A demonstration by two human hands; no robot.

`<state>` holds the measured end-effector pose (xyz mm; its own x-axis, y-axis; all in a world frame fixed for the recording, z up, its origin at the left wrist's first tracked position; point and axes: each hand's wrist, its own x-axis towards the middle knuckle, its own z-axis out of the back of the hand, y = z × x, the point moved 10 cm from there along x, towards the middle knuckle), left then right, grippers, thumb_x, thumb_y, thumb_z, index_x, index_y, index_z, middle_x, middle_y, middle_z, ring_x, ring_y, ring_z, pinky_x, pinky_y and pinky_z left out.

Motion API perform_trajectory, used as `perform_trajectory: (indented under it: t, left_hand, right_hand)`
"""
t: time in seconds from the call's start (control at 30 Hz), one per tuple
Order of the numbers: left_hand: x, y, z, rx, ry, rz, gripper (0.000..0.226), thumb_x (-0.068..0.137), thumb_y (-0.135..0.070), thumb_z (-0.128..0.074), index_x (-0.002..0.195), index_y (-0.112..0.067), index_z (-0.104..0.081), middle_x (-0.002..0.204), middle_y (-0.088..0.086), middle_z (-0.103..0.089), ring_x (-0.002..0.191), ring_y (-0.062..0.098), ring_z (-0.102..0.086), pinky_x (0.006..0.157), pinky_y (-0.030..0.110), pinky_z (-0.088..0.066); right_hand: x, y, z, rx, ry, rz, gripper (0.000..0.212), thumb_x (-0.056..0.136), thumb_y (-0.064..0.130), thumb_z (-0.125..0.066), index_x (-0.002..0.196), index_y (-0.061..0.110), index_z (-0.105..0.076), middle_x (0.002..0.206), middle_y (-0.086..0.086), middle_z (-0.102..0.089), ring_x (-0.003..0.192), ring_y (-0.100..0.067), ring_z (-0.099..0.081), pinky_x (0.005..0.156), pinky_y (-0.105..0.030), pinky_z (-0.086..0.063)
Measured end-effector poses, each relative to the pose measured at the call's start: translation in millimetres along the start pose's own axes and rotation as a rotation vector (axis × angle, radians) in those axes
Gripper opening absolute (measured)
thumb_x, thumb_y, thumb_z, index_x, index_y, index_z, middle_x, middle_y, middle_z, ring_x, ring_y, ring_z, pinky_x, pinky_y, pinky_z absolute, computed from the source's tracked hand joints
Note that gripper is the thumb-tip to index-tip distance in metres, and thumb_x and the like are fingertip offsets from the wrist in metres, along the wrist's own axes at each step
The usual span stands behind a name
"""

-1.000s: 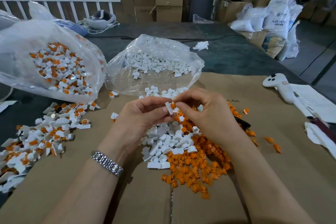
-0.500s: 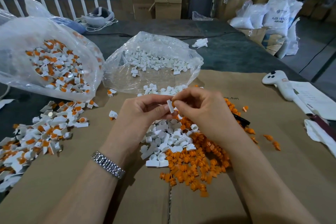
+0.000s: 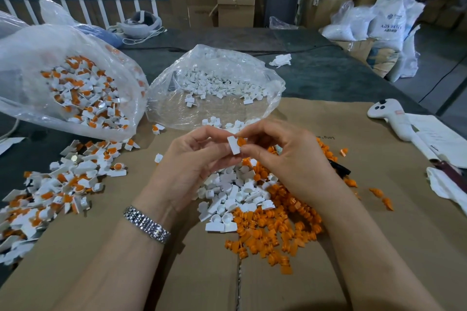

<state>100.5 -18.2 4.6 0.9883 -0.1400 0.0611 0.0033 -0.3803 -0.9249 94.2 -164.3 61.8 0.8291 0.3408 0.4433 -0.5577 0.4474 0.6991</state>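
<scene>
My left hand (image 3: 192, 161) pinches a small white plastic piece (image 3: 233, 145) between thumb and fingers, held above the cardboard. My right hand (image 3: 285, 159) pinches a small orange plug (image 3: 241, 141) against that white piece. Under the hands lies a heap of loose white pieces (image 3: 232, 197) and, beside and in front of it, a heap of orange plugs (image 3: 273, 232). At the left lies a spread of white pieces fitted with orange plugs (image 3: 60, 184).
A clear bag of fitted pieces (image 3: 75, 88) lies at the left, a clear bag of white pieces (image 3: 214, 83) behind the hands. A white handheld controller (image 3: 394, 116), papers and a cloth lie at the right. Brown cardboard (image 3: 379, 209) covers the dark table.
Both hands stay together above the heaps. The white piece has turned a little in my left fingers and the orange plug now sits against its upper end.
</scene>
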Motion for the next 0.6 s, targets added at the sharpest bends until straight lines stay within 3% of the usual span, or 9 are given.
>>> perform_trajectory:
  t: [0.13, 0.43, 0.6]
  left_hand:
    - [0.6, 1.0, -0.5, -0.014, 0.012, 0.019, 0.007, 0.08, -0.006, -0.079, 0.086, -0.005, -0.079, 0.095, 0.02, -0.077, 0.09, 0.029, -0.077, 0.081, 0.03, -0.061]
    - [3.2, 8.9, 7.7, 0.019, -0.06, 0.065, 0.025, 0.063, -0.009, -0.086, 0.082, 0.002, -0.074, 0.091, 0.021, -0.076, 0.09, 0.029, -0.076, 0.084, 0.03, -0.061]
    - [3.6, 11.7, 11.9, 0.04, -0.094, 0.1, 0.017, 0.064, -0.006, -0.084, 0.077, 0.001, -0.076, 0.09, 0.021, -0.076, 0.087, 0.028, -0.076, 0.079, 0.026, -0.061]
  right_hand:
    - [-0.1, 4.0, 3.8, -0.059, -0.046, 0.044, 0.019, 0.088, 0.021, -0.077, 0.106, 0.019, -0.075, 0.091, 0.01, -0.069, 0.086, -0.005, -0.065, 0.08, -0.022, -0.054]
    - [0.7, 8.5, 2.6, -0.118, -0.053, 0.081, 0.022, 0.084, 0.019, -0.08, 0.105, 0.014, -0.076, 0.091, 0.008, -0.069, 0.085, -0.005, -0.064, 0.08, -0.021, -0.053]
    - [-0.2, 9.1, -4.3, -0.141, -0.006, 0.082, 0.023, 0.084, 0.021, -0.08, 0.106, 0.015, -0.075, 0.091, 0.01, -0.068, 0.084, -0.004, -0.064, 0.081, -0.017, -0.053]
